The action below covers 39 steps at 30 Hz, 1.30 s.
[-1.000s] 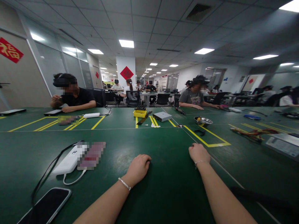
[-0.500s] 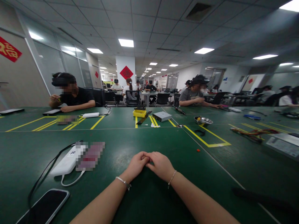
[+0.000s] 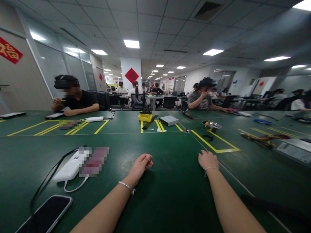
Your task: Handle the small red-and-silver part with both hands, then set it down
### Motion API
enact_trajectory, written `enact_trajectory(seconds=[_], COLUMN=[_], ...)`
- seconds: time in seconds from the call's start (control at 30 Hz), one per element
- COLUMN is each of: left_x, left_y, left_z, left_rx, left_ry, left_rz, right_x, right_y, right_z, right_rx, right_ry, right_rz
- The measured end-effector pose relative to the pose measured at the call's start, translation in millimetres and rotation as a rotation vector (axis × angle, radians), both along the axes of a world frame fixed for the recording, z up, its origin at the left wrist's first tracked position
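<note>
Green table, far edge ahead: left hand, right hand, grips unclear; curved black piece seems light, pinchable mid-arc.

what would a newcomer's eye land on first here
Probably the left hand, near the middle of the green table, and the right hand, apart from it. Beyond them, a yellow box stands out on the table's far half, and a red diamond hangs on the white pillar behind.

A white power bank lies near a smartphone; farther back, a yellow bin and metal bowl stand apart.
</note>
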<state>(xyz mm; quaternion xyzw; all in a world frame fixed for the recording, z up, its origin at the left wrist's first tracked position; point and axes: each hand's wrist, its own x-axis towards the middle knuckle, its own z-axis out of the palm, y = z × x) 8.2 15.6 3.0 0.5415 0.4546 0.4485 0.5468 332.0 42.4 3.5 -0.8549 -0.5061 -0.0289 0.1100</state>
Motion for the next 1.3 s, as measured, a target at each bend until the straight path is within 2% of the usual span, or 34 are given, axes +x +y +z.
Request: enact_trajectory(seconds=[0.17, 0.3, 0.47, 0.67, 0.87, 1.03, 1.13, 1.3], left_x=[-0.7, -1.0, -0.4, 0.6, 1.1, 3.4, 4.7, 5.3], left_y=[-1.0, -1.5, -1.0, -0.2, -2.4, -3.9, -4.3, -4.7], left_z=[0.7, 0.2, -0.2, -1.8, 1.9, 2.7, 2.2, 2.9], left_rx=[-0.007, -0.009, -0.026, -0.012, -0.014, 0.015, 0.029, 0.042], left_ry=[0.002, 0.001, 0.011, 0.020, 0.052, 0.046, 0.036, -0.001], left_rz=[-0.003, -0.024, -0.022, -0.023, -0.039, -0.069, -0.093, -0.107], right_x=[1.2, -2.4, -10.4, -12.8, -9.8, -27.3, -48.4, -94.7], right_y=[2.3, 1.8, -4.5, -7.5, -6.8, -4.3, -2.9, -9.0], right_z=[0.6, 4.0, 9.0, 11.5, 11.4, 14.8, 13.8, 14.1], right_rx=[-0.110, -0.115, -0.088, -0.269, -0.277, -0.191, -0.106, 0.009], right_ry=[0.016, 0.036, 0.064, 0.206, 0.184, 0.227, 0.429, 1.101], right_rz=[0.075, 0.074, -0.073, -0.119, 0.028, 0.196, 0.335, 0.534])
